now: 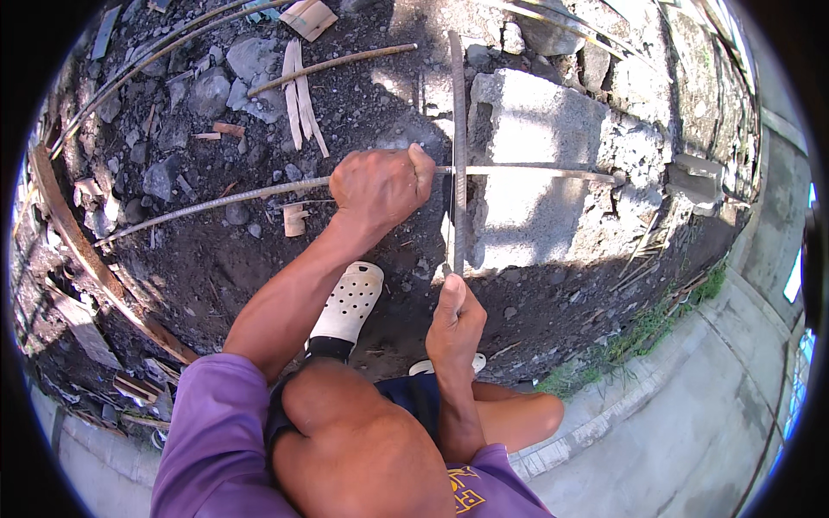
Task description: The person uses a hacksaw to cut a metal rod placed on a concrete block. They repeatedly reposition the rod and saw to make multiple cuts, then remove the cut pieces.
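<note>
My left hand [380,186] is closed in a fist around a thin ribbed steel rod [250,194] that runs left to right over the ground. The rod's right end rests across a pale concrete block [540,129]. In my right hand [456,324], thumb uppermost, is the near end of a thick ribbed steel bar [458,112] pointing away from me. It crosses over the thin rod just right of my left fist. A narrow strip shows along the bar's left side near my thumb; whether it is joined to the bar, I cannot tell.
Dark soil with broken stones [211,91] surrounds the rod. A short rod [345,60] lies beyond, near split wood pieces [298,99]. A rusty curved bar [99,268] is at left. My white perforated clog [350,302] is close below the rod; concrete paving [656,423] stretches at lower right.
</note>
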`<control>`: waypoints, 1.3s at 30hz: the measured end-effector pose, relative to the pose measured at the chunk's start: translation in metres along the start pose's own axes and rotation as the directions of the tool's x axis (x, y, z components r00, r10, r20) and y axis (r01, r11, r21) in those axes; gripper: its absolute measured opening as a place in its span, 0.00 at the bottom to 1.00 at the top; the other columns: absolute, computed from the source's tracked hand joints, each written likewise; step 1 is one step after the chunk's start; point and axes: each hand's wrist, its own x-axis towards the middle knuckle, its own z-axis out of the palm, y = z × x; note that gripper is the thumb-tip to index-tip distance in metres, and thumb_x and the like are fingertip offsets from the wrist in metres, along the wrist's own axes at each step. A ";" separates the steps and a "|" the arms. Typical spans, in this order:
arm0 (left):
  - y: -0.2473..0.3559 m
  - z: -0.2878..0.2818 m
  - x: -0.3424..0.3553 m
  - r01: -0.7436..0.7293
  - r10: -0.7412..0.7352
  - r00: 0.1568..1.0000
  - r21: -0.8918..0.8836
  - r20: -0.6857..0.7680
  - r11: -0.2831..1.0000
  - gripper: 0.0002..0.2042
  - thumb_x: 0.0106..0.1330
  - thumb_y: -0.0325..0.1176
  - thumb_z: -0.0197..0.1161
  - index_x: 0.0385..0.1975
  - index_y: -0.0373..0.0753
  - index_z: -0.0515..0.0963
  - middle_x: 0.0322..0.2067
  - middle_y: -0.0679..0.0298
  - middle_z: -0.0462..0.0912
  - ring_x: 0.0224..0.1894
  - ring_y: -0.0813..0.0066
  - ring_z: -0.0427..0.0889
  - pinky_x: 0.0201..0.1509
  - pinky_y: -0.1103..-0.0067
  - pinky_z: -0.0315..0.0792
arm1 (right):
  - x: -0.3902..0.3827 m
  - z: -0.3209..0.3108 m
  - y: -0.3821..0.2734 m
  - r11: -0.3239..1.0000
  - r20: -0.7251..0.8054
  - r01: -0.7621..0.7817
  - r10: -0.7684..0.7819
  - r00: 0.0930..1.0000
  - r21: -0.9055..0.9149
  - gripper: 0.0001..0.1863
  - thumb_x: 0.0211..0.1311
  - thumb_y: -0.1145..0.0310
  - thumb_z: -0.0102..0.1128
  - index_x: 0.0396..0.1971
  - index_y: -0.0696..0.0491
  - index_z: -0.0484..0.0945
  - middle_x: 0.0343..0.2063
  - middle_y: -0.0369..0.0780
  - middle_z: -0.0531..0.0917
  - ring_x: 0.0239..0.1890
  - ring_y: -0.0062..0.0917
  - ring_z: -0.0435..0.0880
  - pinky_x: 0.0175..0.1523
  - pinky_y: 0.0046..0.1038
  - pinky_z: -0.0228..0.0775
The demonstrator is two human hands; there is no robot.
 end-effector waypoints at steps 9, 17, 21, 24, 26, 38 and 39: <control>-0.006 0.008 -0.005 -0.027 0.027 0.999 0.009 0.024 1.000 0.25 0.71 0.41 0.57 0.09 0.40 0.79 0.11 0.53 0.77 0.12 0.52 0.78 0.17 0.62 0.72 | -0.090 -0.052 0.004 0.988 0.022 -0.156 0.156 0.988 0.017 0.32 0.83 0.49 0.48 0.22 0.59 0.67 0.15 0.37 0.62 0.23 0.18 0.62 0.26 0.33 0.55; -0.010 -0.007 0.017 -0.005 0.005 0.997 -0.004 0.077 1.000 0.25 0.71 0.43 0.57 0.10 0.40 0.80 0.10 0.53 0.77 0.11 0.53 0.79 0.15 0.62 0.71 | 0.024 0.008 0.003 0.998 -0.065 -0.068 0.068 0.996 -0.007 0.32 0.81 0.47 0.51 0.25 0.62 0.70 0.17 0.39 0.64 0.25 0.22 0.60 0.29 0.36 0.58; -0.012 -0.002 0.014 -0.012 0.015 0.992 -0.032 0.124 0.999 0.26 0.72 0.46 0.56 0.10 0.40 0.80 0.11 0.51 0.78 0.14 0.51 0.81 0.18 0.60 0.73 | -0.050 -0.030 -0.002 0.982 -0.043 -0.187 0.185 0.982 -0.040 0.32 0.81 0.46 0.50 0.23 0.60 0.68 0.17 0.37 0.61 0.24 0.19 0.60 0.28 0.33 0.54; -0.011 0.001 0.008 0.059 -0.054 0.987 -0.031 0.154 0.998 0.27 0.72 0.46 0.55 0.10 0.40 0.80 0.11 0.51 0.78 0.14 0.50 0.81 0.20 0.59 0.74 | -0.069 -0.038 -0.024 0.994 -0.031 -0.091 0.093 0.995 0.055 0.32 0.82 0.46 0.49 0.23 0.59 0.68 0.17 0.36 0.60 0.24 0.17 0.60 0.28 0.32 0.53; -0.010 0.000 0.008 0.095 -0.090 0.983 -0.021 0.162 0.995 0.27 0.72 0.46 0.56 0.09 0.40 0.80 0.11 0.52 0.78 0.14 0.50 0.81 0.20 0.59 0.74 | -0.038 -0.021 -0.031 0.987 -0.028 -0.152 0.153 0.988 0.047 0.33 0.82 0.46 0.49 0.24 0.61 0.69 0.16 0.37 0.61 0.25 0.18 0.59 0.28 0.33 0.53; -0.019 -0.020 0.017 0.033 -0.014 0.973 -0.081 0.230 0.996 0.08 0.65 0.35 0.61 0.27 0.42 0.85 0.18 0.53 0.83 0.23 0.43 0.85 0.31 0.58 0.78 | -0.025 -0.087 -0.006 0.777 -0.433 0.317 -0.064 0.899 0.544 0.30 0.82 0.49 0.49 0.18 0.48 0.59 0.14 0.28 0.59 0.15 0.13 0.55 0.20 0.23 0.41; -0.019 -0.023 0.018 0.056 -0.035 0.940 -0.052 0.341 0.997 0.07 0.62 0.35 0.65 0.34 0.39 0.85 0.29 0.52 0.88 0.34 0.44 0.87 0.37 0.58 0.78 | -0.022 -0.102 0.003 0.849 -0.518 0.255 0.024 0.855 0.462 0.32 0.82 0.44 0.46 0.17 0.48 0.57 0.12 0.28 0.57 0.14 0.12 0.53 0.20 0.22 0.40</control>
